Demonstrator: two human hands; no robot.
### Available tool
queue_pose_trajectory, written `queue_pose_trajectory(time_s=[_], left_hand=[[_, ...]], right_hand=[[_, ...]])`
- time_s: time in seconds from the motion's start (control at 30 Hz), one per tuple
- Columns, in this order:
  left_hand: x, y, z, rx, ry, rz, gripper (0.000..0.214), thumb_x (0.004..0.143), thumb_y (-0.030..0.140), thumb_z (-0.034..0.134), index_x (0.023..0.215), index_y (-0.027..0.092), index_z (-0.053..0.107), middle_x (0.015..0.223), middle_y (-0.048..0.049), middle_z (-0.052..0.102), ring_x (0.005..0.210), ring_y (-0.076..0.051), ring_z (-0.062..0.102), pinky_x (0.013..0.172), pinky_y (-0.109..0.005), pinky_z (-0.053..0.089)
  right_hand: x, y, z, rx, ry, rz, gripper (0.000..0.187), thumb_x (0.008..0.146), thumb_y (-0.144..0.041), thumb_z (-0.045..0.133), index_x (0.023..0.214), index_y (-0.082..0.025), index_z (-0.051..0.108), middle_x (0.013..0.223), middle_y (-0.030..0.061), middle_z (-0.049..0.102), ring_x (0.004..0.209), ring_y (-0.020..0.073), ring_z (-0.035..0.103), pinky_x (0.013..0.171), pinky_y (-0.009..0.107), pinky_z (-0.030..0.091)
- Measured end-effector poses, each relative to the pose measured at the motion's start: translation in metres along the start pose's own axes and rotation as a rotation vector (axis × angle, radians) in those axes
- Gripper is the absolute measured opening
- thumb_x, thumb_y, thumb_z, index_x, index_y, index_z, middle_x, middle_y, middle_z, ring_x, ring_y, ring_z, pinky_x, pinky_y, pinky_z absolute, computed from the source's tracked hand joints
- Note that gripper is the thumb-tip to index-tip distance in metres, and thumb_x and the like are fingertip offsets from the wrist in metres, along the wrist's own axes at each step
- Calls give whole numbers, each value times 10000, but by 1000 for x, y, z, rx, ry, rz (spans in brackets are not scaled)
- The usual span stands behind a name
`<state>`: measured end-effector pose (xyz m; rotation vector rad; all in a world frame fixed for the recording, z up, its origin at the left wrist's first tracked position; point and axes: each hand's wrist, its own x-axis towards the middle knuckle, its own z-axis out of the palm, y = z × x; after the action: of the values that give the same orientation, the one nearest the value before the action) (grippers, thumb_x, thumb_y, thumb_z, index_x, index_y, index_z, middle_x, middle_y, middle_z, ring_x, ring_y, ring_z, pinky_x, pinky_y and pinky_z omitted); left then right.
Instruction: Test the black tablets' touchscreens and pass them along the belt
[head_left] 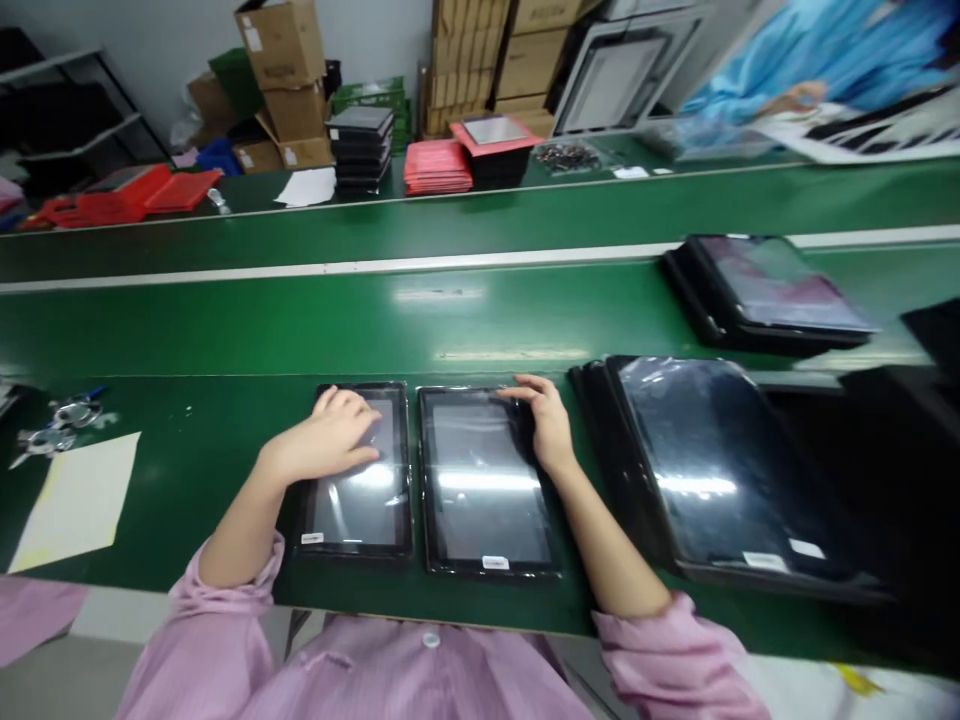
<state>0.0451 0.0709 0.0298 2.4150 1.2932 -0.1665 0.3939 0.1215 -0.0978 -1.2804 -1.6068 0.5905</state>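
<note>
Two black tablets with glossy screens lie side by side on the green bench in front of me. On the upper part of the left tablet point(360, 515) rests my left hand point(334, 435), fingers bent a little and thumb apart. My right hand point(546, 420) is at the upper right corner of the right tablet point(484, 500), its fingers stretched over the top edge and its thumb hidden. Each tablet bears a small white label near its lower edge. Neither hand is closed round anything.
Stacked larger tablets point(720, 460) stand close to my right arm, with another pile point(780, 285) behind them. A pale paper sheet point(79, 500) and small clear-wrapped items point(71, 415) lie at left. Across the bench are red sleeves point(437, 167), cartons point(281, 45) and a person in blue point(810, 60).
</note>
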Motion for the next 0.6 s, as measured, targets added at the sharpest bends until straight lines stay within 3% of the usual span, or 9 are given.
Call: queue_pose_trajectory(time_s=[0.1, 0.3, 0.47, 0.6], left_hand=[[9, -14, 3, 44, 84, -94, 512, 955, 505, 413, 1382, 245, 518, 1202, -113, 514, 1198, -320, 430, 1135, -569, 238], [18, -17, 15, 99, 103, -131, 576, 953, 537, 358, 1426, 229, 474, 1153, -117, 482, 1172, -326, 422, 1147, -626, 130], [18, -19, 12, 68, 115, -122, 633, 948, 585, 337, 1455, 217, 422, 1153, -118, 475, 1178, -328, 405, 1140, -588, 182], [19, -19, 12, 119, 81, -136, 588, 961, 562, 331, 1423, 228, 476, 1176, -124, 474, 1201, -326, 411, 1151, -604, 135]], right_hand=[[-1, -1, 0, -39, 0, -15, 601, 984, -603, 273, 963, -255, 762, 1160, 101, 593, 1130, 299, 550, 1038, 523, 405], [-2, -4, 0, -33, -19, -43, 575, 991, -576, 291, 974, -271, 778, 1191, 88, 580, 1120, 292, 537, 1038, 520, 398], [-2, -8, 0, -28, -18, -39, 622, 976, -632, 280, 957, -269, 785, 1176, 88, 582, 1124, 293, 540, 1039, 507, 411], [-2, -11, 0, -33, -27, -43, 643, 975, -645, 266, 955, -267, 786, 1165, 89, 582, 1115, 294, 541, 1038, 504, 409]])
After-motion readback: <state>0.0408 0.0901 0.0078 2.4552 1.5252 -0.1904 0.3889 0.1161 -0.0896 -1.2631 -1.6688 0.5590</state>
